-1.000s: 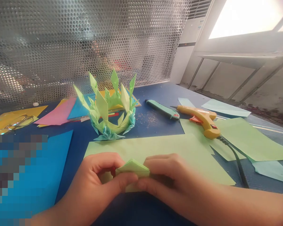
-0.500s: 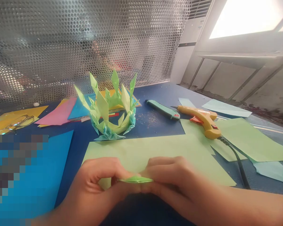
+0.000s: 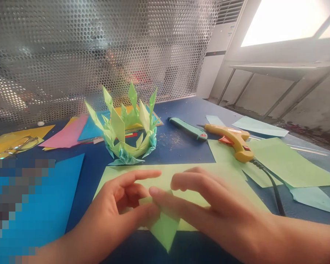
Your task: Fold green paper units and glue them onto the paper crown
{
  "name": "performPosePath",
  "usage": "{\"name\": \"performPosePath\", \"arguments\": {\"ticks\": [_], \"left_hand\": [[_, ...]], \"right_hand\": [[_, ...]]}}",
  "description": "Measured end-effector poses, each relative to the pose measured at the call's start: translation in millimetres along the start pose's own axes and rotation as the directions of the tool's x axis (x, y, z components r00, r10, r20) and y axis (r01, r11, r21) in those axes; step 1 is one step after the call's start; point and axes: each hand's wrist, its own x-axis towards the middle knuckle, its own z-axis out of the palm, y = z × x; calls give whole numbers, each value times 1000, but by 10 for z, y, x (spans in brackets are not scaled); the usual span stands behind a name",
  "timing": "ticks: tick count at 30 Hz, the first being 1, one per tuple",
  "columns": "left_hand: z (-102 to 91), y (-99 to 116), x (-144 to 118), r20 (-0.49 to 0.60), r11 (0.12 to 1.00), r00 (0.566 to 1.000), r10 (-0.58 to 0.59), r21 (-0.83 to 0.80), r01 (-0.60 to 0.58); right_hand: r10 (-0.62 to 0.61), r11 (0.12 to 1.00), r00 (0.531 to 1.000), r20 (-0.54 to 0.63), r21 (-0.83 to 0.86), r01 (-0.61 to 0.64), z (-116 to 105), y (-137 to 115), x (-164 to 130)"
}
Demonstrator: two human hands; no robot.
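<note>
A folded piece of light green paper (image 3: 167, 229) is between my hands, its pointed end hanging toward me. My left hand (image 3: 118, 209) pinches its left edge with the thumb in front, while the index finger stretches out above. Across the paper's upper part lies the thumb of my right hand (image 3: 209, 198), with the bent index finger raised apart from it. My other right fingers are partly hidden and blurred. Beneath the hands is a large light green sheet (image 3: 126, 174). Behind it stands a crown-like ring of folded green paper (image 3: 118, 124) with blue-green folded pieces at its base.
A teal utility knife (image 3: 188, 129) and a yellow hot glue gun (image 3: 231, 137) with a black cord lie to the right, among green and pale blue sheets. Glasses (image 3: 19, 146), pink paper (image 3: 66, 134) and a blue sheet (image 3: 63, 190) are left. A perforated metal panel (image 3: 99, 47) rises behind.
The folded green paper has turned from edge-on to showing its flat face, point downward. My fingers, earlier closed together around it, have spread, both index fingers lifting away.
</note>
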Motion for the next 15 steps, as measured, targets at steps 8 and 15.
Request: {"name": "performPosePath", "arguments": {"ticks": [8, 15], "left_hand": [[-67, -14, 63, -100, 997, 992, 80, 22, -78], [-62, -7, 47, -118, 989, 989, 91, 129, -75]], "right_hand": [[57, 976, 998, 8, 209, -57, 44, 108, -48], [177, 922, 984, -31, 354, -155, 58, 151, 2]]}}
